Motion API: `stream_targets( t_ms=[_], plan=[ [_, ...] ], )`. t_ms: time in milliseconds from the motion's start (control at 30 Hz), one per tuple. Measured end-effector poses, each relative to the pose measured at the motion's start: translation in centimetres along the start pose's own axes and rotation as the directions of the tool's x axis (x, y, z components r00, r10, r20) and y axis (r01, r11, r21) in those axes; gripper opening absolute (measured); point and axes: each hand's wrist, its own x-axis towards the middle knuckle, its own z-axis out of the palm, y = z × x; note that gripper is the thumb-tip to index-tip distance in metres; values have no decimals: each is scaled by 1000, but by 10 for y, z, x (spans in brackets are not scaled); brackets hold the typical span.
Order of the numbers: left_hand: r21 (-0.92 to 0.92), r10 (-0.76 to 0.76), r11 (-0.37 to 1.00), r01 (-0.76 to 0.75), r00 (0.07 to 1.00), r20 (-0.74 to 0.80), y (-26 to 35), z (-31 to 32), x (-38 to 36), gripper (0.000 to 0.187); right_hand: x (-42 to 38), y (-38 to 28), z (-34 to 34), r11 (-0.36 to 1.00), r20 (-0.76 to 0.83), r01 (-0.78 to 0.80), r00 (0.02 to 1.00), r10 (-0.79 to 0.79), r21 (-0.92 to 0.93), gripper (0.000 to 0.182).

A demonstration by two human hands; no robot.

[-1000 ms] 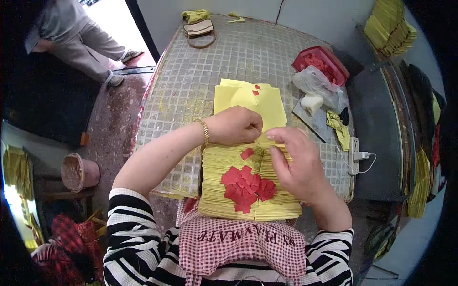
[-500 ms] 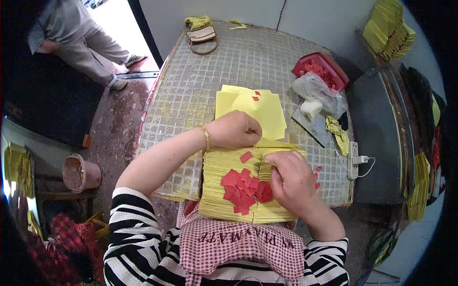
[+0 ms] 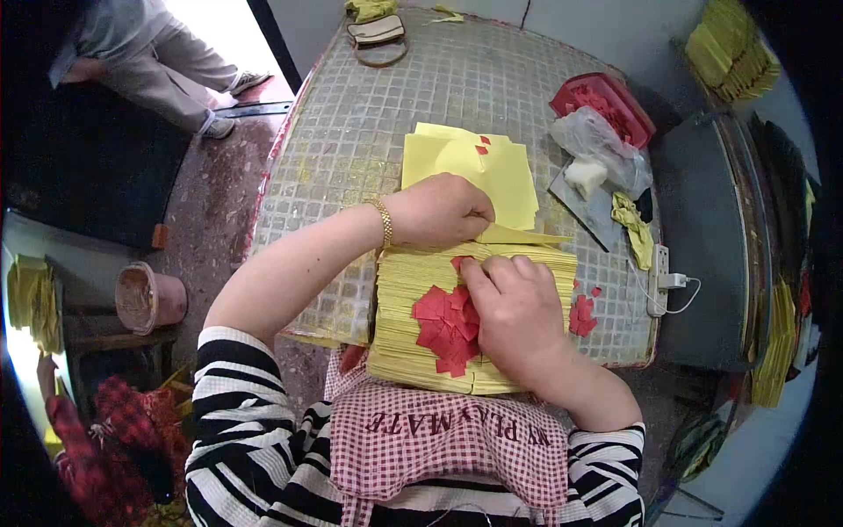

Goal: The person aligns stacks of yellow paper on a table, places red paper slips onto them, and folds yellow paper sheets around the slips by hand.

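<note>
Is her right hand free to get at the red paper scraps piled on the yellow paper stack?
Probably yes. The right hand already lies flat on the thick yellow paper stack, its fingers touching the loose red paper scraps. Nothing sits between them.

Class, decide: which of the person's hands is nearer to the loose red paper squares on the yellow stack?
Right. The right hand rests on the red paper squares; the left hand sits beyond them at the yellow stack's far edge.

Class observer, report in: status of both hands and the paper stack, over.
Left hand pinching a lifted yellow sheet at the stack's far edge. Right hand flat on the yellow paper stack, fingertips on the red squares. Loose red bits beside the stack, nothing blocking.
</note>
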Motion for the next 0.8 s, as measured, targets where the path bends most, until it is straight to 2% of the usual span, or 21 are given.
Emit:
stream_targets(
  t_ms=[200, 333, 367, 500, 700, 800],
  plan=[
    [-24, 15, 1000, -16, 1000, -9, -1, 1, -2, 21, -13, 18, -18, 980, -36, -56, 997, 64, 188, 25],
    [19, 26, 999, -26, 1000, -9, -1, 0, -2, 20, -20, 36, -13, 891, -74, -137, 980, 186, 433, 20],
    [19, 30, 999, -30, 1000, -7, -1, 1, -2, 20, -20, 40, -13, 891, -75, -140, 979, 190, 431, 20],
    [90, 50, 995, -48, 998, -25, 0, -1, -1, 19, -10, 55, -12, 760, 129, -290, 955, 266, 582, 22],
    [65, 33, 997, -29, 998, -54, -4, 0, 0, 18, 4, 60, -12, 770, 126, -280, 959, 254, 574, 23],
    [45, -33, 998, 35, 999, -38, 2, -4, 2, 18, 20, 69, -15, 539, 346, -438, 899, 269, 719, 22]
  ],
)
